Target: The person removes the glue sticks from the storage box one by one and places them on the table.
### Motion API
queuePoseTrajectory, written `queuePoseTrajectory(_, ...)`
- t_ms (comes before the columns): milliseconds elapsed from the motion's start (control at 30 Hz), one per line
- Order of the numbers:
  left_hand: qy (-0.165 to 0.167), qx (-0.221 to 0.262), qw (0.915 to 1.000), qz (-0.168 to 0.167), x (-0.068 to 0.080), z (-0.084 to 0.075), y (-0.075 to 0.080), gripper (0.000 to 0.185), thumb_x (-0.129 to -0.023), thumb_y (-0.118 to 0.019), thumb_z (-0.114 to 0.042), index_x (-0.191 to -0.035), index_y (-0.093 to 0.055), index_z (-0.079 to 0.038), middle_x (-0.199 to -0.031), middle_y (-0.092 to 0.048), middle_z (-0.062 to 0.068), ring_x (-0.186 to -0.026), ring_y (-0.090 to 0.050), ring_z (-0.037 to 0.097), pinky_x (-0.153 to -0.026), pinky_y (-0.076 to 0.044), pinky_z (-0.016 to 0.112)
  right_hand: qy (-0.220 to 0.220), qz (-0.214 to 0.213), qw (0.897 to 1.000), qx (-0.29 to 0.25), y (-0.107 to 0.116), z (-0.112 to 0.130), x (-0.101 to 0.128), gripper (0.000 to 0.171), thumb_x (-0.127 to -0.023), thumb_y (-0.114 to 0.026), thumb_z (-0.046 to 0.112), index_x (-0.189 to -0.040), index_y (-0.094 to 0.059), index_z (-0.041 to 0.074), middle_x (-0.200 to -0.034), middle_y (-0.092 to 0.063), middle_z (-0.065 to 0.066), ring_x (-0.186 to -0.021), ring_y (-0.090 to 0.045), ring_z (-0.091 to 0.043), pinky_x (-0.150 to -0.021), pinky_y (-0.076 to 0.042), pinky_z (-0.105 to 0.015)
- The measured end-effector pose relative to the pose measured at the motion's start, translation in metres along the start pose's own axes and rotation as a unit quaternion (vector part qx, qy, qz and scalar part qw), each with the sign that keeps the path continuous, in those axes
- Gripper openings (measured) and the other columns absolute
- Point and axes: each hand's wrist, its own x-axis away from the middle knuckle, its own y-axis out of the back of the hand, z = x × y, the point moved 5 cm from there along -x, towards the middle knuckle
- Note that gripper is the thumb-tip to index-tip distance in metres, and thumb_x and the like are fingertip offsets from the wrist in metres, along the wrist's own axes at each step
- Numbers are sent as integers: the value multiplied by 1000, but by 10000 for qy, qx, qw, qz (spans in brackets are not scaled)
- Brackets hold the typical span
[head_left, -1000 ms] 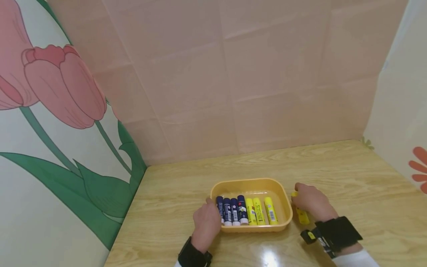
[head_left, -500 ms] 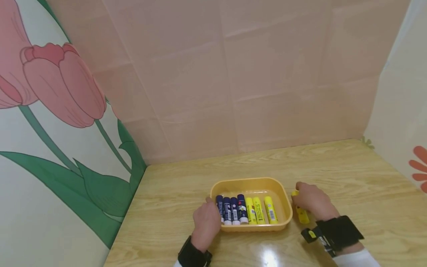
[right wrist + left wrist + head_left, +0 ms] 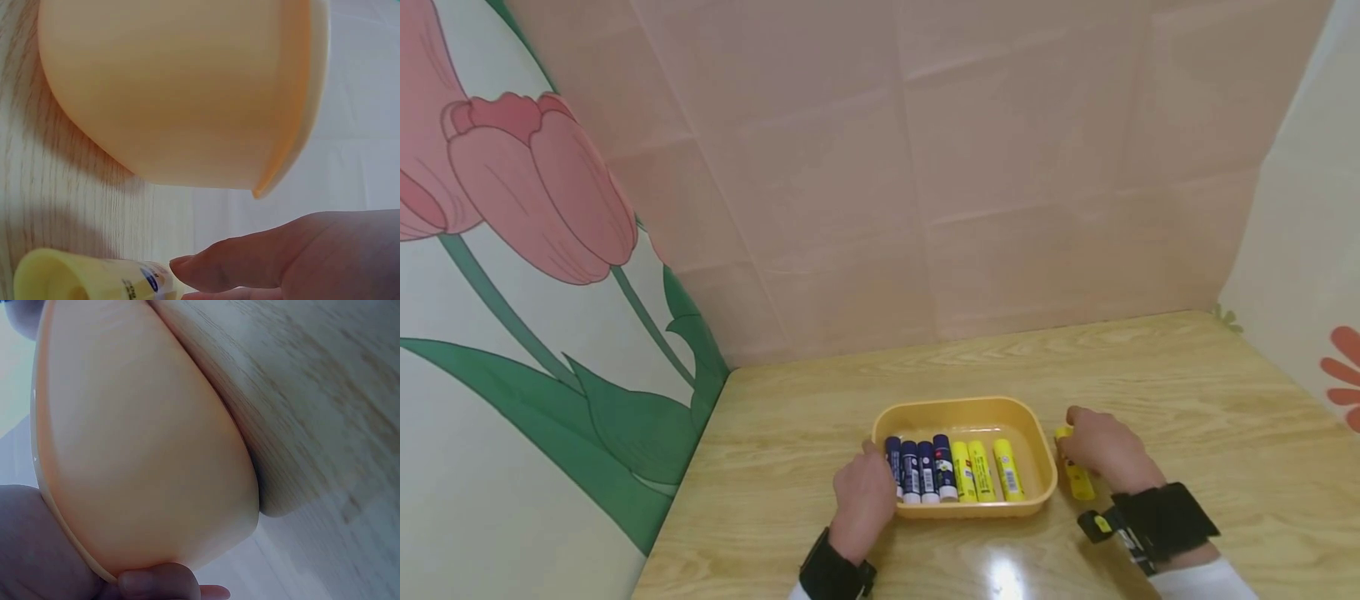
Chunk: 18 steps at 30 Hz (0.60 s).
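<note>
- We take as our landmark the orange-yellow rectangular plastic tray with rounded corners (image 3: 970, 512), which sits on the pale wood-grain desk (image 3: 790, 433).
- At the tray's left end we see the left hand (image 3: 865, 493); its grip pinches the rim, the thumb over the edge and fingers against the outer wall.
- Just beyond the tray's right end is the right hand (image 3: 1105, 452), its grip pinching a yellow cylindrical plastic glue stick (image 3: 1081, 485).
- That stick is outside the tray, near its right wall and apart from it; in the right wrist view we see its hollow end and a dark blue oval on its label. We cannot tell whether it touches the desk.
- In the tray's left part we count four dark blue glue sticks with white ends (image 3: 927, 471), side by side, the leftmost partly hidden by the left hand.
- Toward the tray's middle we find two yellow glue sticks (image 3: 981, 471), and right of them, across a gap, a lone yellow glue stick (image 3: 1009, 471).
- Behind the tray we see a creased pinkish-brown sheet (image 3: 925, 208).
</note>
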Motion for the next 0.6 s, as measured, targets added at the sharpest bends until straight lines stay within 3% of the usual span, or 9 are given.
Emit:
queuePoseTrajectory(333,-4,-50,10000,-41,-1,0,0,47,-101,-57,-22,-138,-49,7,-79,-60,13,-65,-57,21,-60,-51,37,-94,2,9999,-117,2,0,2,57,-93,-59,20,-135,-41,-15,-95,-59,-20,-73,-55,-27,-59,-45,-35)
queuePoseTrajectory(600,-71,-70,9999,-128,0,0,0,45,-100,-58,-21,-135,-50,7,-76,-59,12,-62,-56,21,-57,-50,37,-78,-40,10000,-31,6,-1,1,61,-93,-59,20,-138,-39,-16,-106,-59,-30,-77,-57,-29,-61,-47,-37)
